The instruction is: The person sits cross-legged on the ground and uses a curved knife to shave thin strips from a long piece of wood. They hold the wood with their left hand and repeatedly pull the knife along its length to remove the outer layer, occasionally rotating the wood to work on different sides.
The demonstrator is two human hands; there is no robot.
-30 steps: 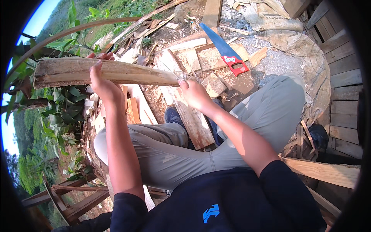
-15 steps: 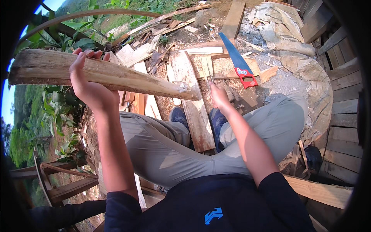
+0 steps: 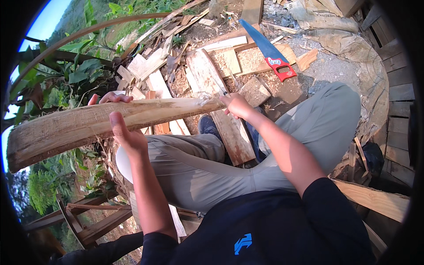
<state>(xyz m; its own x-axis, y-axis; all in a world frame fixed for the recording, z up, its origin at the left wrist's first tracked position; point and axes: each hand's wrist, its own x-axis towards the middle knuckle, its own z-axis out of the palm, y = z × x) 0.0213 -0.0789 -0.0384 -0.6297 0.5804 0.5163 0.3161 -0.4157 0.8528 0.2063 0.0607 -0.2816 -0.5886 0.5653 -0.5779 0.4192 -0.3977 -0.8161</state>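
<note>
A long, tapering piece of split wood [image 3: 66, 128] stretches across the left half of the view, broad end at far left. My left hand [image 3: 126, 132] is closed around its middle, thumb on the near side and fingertips over the far edge. Pale curled shavings [image 3: 205, 99] cling near its narrow end. My right hand [image 3: 238, 106] is wrapped around the handle of a knife [image 3: 226, 93] beside that narrow end. The blade is thin, seen almost edge-on, and hard to make out. Below lies a worn plank [image 3: 236, 143] between my shoes.
A handsaw [image 3: 267, 51] with a blue blade and red handle lies on boards beyond my right hand. A short wood block [image 3: 255, 92] is close by. Offcuts [image 3: 152, 66] and shavings cover the ground. A crumpled sack [image 3: 353, 57] and a plank wall [image 3: 399, 110] stand at right.
The wood has swung, its broad end lower and its narrow end slightly higher. My left hand has moved down and right; my right hand, with the knife, has come left to the narrow end.
</note>
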